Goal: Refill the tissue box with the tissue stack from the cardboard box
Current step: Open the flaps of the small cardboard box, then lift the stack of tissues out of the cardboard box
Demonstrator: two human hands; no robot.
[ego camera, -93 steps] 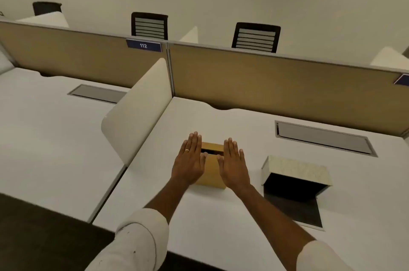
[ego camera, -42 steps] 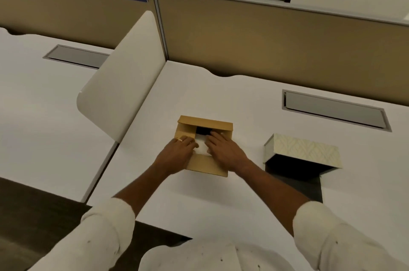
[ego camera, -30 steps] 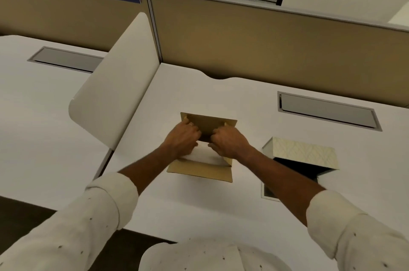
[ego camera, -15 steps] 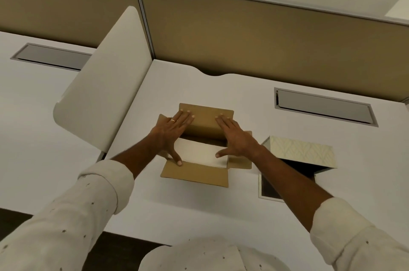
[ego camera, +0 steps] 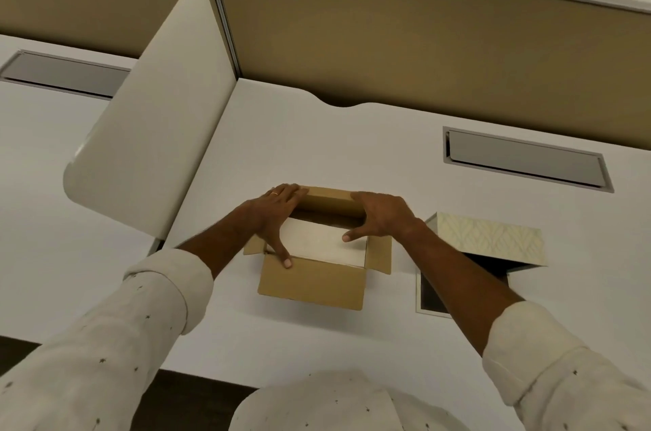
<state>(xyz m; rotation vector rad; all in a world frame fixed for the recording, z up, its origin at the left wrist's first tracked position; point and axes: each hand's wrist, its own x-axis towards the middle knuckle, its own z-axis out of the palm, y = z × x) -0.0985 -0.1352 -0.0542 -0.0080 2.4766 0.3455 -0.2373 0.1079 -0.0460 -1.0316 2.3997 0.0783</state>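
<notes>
A brown cardboard box [ego camera: 313, 284] stands open on the white desk, its flaps spread outward. Inside lies a white tissue stack [ego camera: 324, 244], its top face showing. My left hand [ego camera: 276, 216] rests on the box's left edge, fingers spread over the far flap and thumb at the near left corner. My right hand [ego camera: 380, 216] reaches over the far right side, thumb touching the stack's top. Neither hand grips anything. To the right lies the cream patterned tissue box [ego camera: 489, 240] with a dark open inside and its bottom panel [ego camera: 431, 293] flat on the desk.
A cream curved divider [ego camera: 151, 135] rises to the left of the cardboard box. A tan partition wall [ego camera: 387, 43] runs along the back of the desk. A grey cable hatch [ego camera: 525, 159] is set in the desk at the far right.
The box was closed under my flat palms; since then the flaps have been folded out and the tissue stack exposed. My hands have shifted to the box's far corners.
</notes>
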